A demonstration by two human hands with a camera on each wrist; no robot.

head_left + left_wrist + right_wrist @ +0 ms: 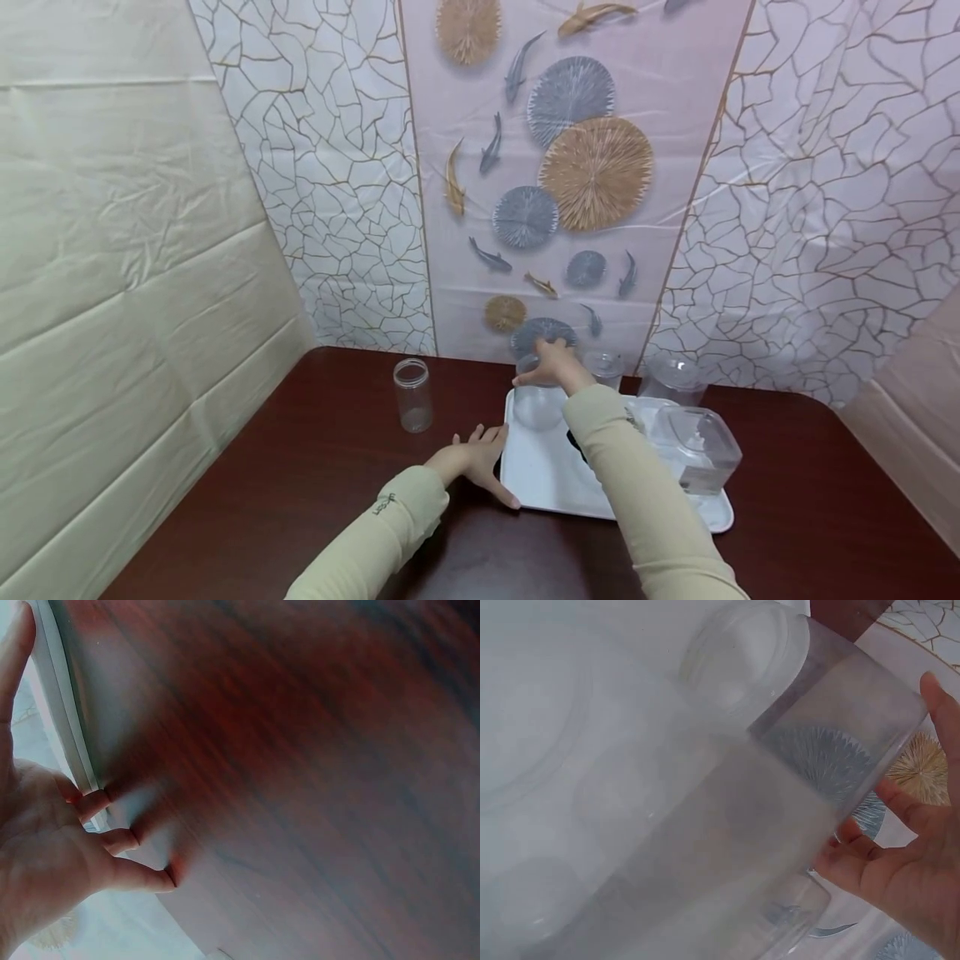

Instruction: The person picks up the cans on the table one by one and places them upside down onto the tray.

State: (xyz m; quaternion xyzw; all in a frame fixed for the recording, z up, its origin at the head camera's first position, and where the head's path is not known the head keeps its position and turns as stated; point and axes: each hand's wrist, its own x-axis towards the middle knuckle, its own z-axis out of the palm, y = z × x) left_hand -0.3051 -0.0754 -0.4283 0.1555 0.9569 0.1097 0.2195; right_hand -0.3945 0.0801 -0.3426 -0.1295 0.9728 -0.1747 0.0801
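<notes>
My right hand grips a clear plastic jar near its top, at the back left corner of a white tray. In the right wrist view, the thumb and fingers of that hand curl round one end of the see-through jar. My left hand lies against the tray's left edge with its fingers spread and its thumb by the front corner. From the left wrist, the hand shows fingertips on the dark tabletop beside the tray rim.
A tall clear jar stands alone at the left. Two more clear containers, one narrow and one wider, are behind the tray. A boxy clear container lies on the tray's right side. Patterned cloth hangs behind the table.
</notes>
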